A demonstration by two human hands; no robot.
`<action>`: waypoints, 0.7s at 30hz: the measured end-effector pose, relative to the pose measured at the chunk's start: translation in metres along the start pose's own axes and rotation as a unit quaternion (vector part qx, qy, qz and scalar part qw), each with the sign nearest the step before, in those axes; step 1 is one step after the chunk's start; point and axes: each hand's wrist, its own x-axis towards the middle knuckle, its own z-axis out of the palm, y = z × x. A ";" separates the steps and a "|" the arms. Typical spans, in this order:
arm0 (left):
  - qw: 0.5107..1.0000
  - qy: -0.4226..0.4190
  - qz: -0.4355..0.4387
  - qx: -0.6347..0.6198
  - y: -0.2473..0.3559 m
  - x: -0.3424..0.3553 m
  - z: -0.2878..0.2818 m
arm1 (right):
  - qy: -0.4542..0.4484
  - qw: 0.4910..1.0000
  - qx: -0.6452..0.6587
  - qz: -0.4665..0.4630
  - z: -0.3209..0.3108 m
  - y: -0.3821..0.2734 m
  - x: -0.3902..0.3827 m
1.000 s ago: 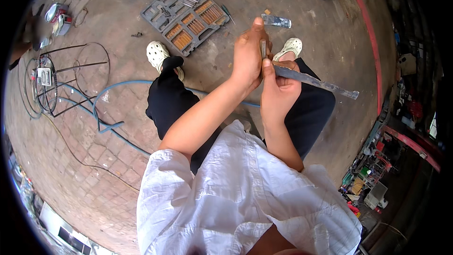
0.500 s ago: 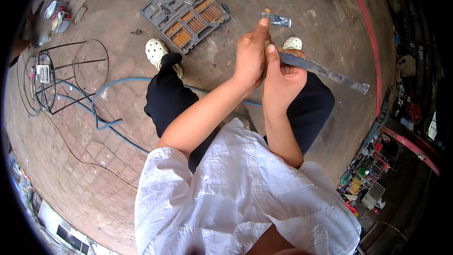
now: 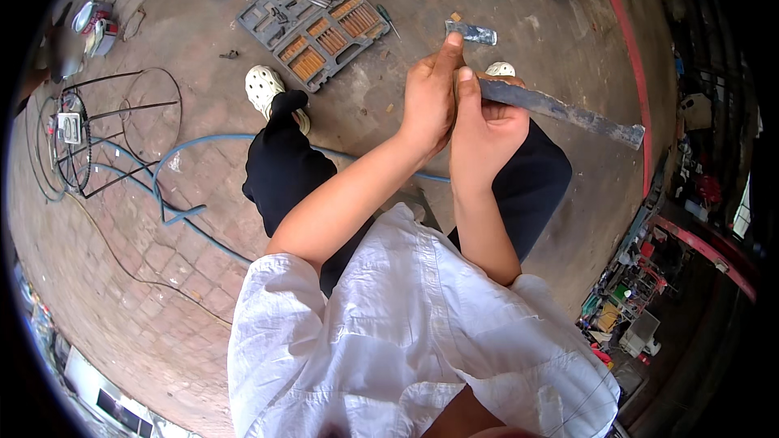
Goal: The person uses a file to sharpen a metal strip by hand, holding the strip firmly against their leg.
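Note:
My left hand (image 3: 430,101) and my right hand (image 3: 487,134) are pressed together in front of my knees, both thumbs pointing up and away. A long, dark, worn flat strip (image 3: 560,111) with a ragged edge sticks out to the right from my right hand, whose fingers are curled round its near end. My left hand is closed beside it, and its fingers hide what lies between the palms. Just past my left thumb shows a short dark flat piece (image 3: 475,34) with pale scuffs. Whether it joins the long strip cannot be seen.
A grey tool case (image 3: 280,28) lies unfolded on the floor, with rows of orange-brown pieces. A screwdriver (image 3: 388,18) is beside it. To the left are a black wire frame (image 3: 122,113), a blue hose (image 3: 211,139) and paint cans (image 3: 93,20). Cluttered shelves (image 3: 641,300) line the right.
The long strip's free end has swung slightly up and to the right. My hands keep their hold in nearly the same place. The floor scene has shifted slightly left.

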 end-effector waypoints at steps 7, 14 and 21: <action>1.000 -0.008 -0.001 0.018 -0.011 0.004 -0.008 | 0.001 1.000 -0.012 0.004 -0.006 -0.007 -0.011; 1.000 0.002 -0.012 0.017 -0.015 0.009 -0.006 | 0.016 0.999 -0.025 -0.016 -0.014 0.003 -0.026; 1.000 0.020 -0.022 0.008 -0.007 0.007 -0.005 | 0.011 0.999 -0.033 -0.015 -0.019 0.006 -0.038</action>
